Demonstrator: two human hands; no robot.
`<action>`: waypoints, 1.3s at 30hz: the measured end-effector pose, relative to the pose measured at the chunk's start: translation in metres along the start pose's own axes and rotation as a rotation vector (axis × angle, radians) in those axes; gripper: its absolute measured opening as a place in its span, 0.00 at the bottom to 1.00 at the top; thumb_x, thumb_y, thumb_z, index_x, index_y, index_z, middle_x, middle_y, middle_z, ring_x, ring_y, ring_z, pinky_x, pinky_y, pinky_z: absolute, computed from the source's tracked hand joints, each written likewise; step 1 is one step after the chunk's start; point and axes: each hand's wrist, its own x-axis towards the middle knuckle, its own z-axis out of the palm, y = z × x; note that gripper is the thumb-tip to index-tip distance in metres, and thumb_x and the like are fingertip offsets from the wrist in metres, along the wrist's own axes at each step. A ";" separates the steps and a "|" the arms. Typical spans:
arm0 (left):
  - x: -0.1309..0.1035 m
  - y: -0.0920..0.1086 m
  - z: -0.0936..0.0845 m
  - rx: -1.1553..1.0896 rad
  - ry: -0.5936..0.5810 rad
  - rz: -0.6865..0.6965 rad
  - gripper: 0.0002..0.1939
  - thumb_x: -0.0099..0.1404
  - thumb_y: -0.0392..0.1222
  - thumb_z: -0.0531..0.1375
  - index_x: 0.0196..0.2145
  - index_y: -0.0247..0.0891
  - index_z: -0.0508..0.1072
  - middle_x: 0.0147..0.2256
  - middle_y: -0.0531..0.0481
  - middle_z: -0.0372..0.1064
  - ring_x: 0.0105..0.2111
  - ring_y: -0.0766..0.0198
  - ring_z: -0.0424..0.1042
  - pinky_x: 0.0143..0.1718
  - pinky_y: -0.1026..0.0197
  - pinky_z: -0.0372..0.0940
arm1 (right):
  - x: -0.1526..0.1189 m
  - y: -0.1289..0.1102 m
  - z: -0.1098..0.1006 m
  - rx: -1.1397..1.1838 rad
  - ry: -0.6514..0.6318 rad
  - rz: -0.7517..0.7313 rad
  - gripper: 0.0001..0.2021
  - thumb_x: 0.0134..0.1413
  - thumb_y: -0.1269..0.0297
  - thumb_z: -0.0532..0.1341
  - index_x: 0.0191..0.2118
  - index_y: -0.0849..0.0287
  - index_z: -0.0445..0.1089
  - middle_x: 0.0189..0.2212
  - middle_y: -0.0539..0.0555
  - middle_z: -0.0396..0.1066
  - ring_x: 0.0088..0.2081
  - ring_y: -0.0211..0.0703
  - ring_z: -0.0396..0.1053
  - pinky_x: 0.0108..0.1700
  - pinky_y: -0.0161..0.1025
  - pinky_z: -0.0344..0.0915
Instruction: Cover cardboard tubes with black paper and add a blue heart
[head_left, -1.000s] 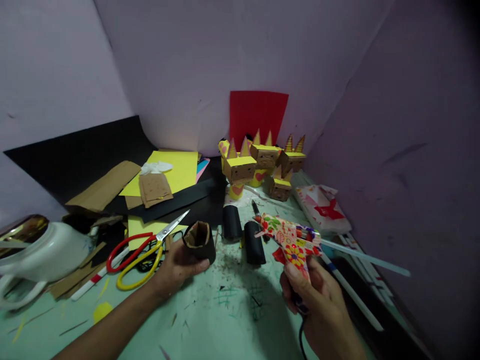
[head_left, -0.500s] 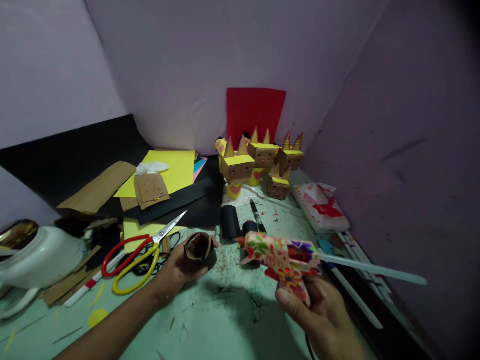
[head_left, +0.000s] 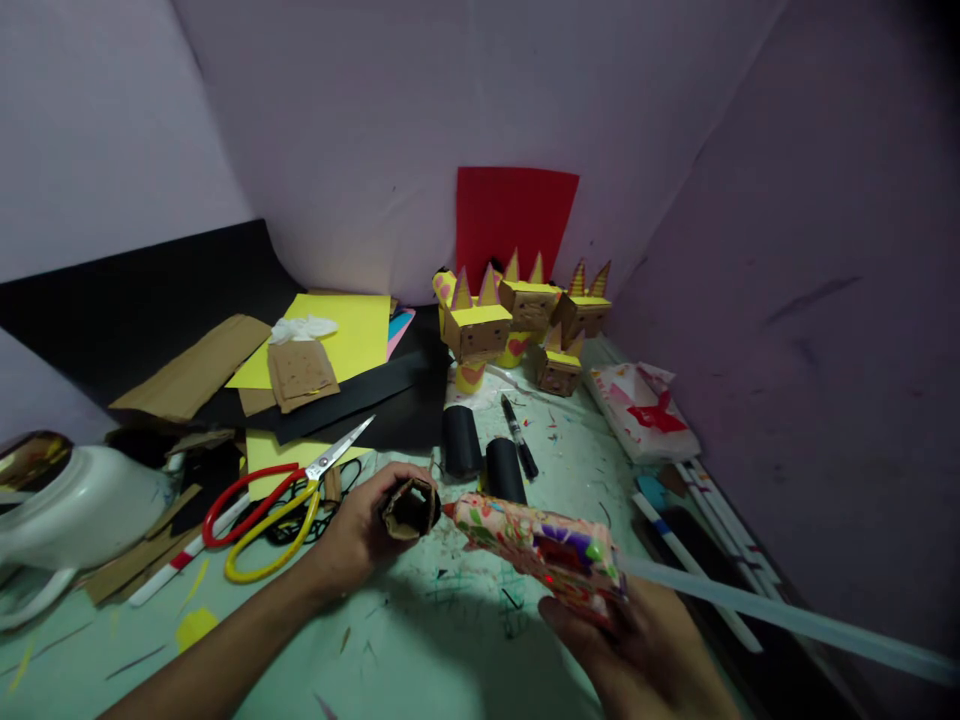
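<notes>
My left hand (head_left: 367,530) is wrapped round a short cardboard tube (head_left: 411,510), its hollow end facing me and to the right. In my right hand (head_left: 637,650) is a flower-patterned glue gun (head_left: 536,545), with a long glue stick (head_left: 750,595) sticking out of its back. The red nozzle points left, close to the tube's rim; whether it touches I cannot tell. Behind the gun lie two black paper rolls, one (head_left: 461,441) on the left and one (head_left: 505,470) partly hidden by the gun. A black pen (head_left: 519,436) lies beside them.
Red and yellow scissors (head_left: 281,510) lie left of my left hand. Yellow paper (head_left: 352,335), cardboard pieces (head_left: 199,368) and black sheets are behind. Horned cardboard figures (head_left: 480,330) stand at the back. A white teapot-like vessel (head_left: 82,510) is far left, a plastic packet (head_left: 645,415) right.
My left hand has tilted the tube so its opening turns toward the gun. The glue gun has moved left, bringing its nozzle near the rim, and swung its back end toward me.
</notes>
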 end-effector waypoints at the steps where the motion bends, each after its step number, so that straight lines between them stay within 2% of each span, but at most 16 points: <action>1: 0.000 0.001 0.000 0.003 0.002 -0.002 0.13 0.55 0.35 0.62 0.40 0.37 0.68 0.39 0.46 0.70 0.39 0.57 0.69 0.40 0.58 0.64 | 0.002 -0.002 -0.001 0.010 -0.043 -0.046 0.15 0.52 0.53 0.61 0.41 0.55 0.76 0.36 0.57 0.78 0.38 0.53 0.75 0.40 0.41 0.73; 3: -0.001 0.004 0.001 0.005 0.000 -0.002 0.13 0.55 0.37 0.63 0.40 0.37 0.68 0.38 0.45 0.70 0.39 0.57 0.70 0.40 0.58 0.64 | 0.006 -0.003 -0.002 0.011 -0.075 -0.092 0.15 0.52 0.55 0.62 0.43 0.55 0.75 0.35 0.57 0.78 0.34 0.51 0.75 0.37 0.40 0.73; 8: 0.000 0.008 0.002 0.056 -0.002 0.004 0.13 0.55 0.37 0.62 0.39 0.37 0.67 0.37 0.46 0.71 0.38 0.58 0.71 0.38 0.59 0.65 | 0.009 0.000 -0.002 -0.006 -0.080 -0.082 0.15 0.52 0.57 0.62 0.44 0.56 0.75 0.29 0.55 0.76 0.26 0.45 0.73 0.30 0.37 0.73; 12: 0.000 0.009 0.001 0.084 0.007 0.017 0.13 0.55 0.37 0.62 0.39 0.38 0.67 0.37 0.46 0.71 0.38 0.57 0.72 0.38 0.59 0.66 | 0.011 -0.004 -0.001 -0.018 -0.095 -0.084 0.14 0.53 0.57 0.60 0.43 0.55 0.76 0.22 0.52 0.74 0.26 0.47 0.72 0.29 0.38 0.73; 20: -0.001 0.007 0.000 0.088 0.005 -0.003 0.15 0.55 0.40 0.63 0.40 0.38 0.67 0.39 0.44 0.71 0.40 0.56 0.71 0.40 0.58 0.66 | 0.012 -0.025 -0.002 -0.087 -0.125 -0.214 0.14 0.56 0.61 0.55 0.44 0.51 0.75 0.23 0.50 0.75 0.22 0.45 0.72 0.24 0.34 0.68; 27: -0.004 0.006 0.001 0.081 0.024 -0.009 0.15 0.55 0.39 0.63 0.41 0.38 0.68 0.40 0.45 0.71 0.40 0.57 0.71 0.41 0.59 0.65 | 0.012 -0.028 -0.003 -0.144 -0.096 -0.292 0.16 0.55 0.64 0.54 0.46 0.51 0.74 0.22 0.50 0.73 0.21 0.44 0.71 0.22 0.34 0.66; 32: -0.003 0.007 0.003 0.051 0.027 -0.037 0.15 0.54 0.40 0.64 0.40 0.38 0.68 0.38 0.46 0.72 0.38 0.58 0.71 0.39 0.60 0.65 | 0.011 -0.020 -0.003 -0.137 -0.037 -0.216 0.13 0.52 0.61 0.57 0.41 0.53 0.77 0.19 0.50 0.71 0.19 0.42 0.68 0.21 0.33 0.65; 39: -0.002 0.006 0.002 0.053 0.031 -0.031 0.15 0.55 0.41 0.64 0.41 0.38 0.68 0.39 0.46 0.72 0.39 0.58 0.72 0.40 0.60 0.66 | 0.014 -0.013 -0.002 -0.104 -0.096 -0.157 0.14 0.51 0.61 0.58 0.43 0.53 0.76 0.19 0.50 0.70 0.20 0.42 0.67 0.22 0.34 0.66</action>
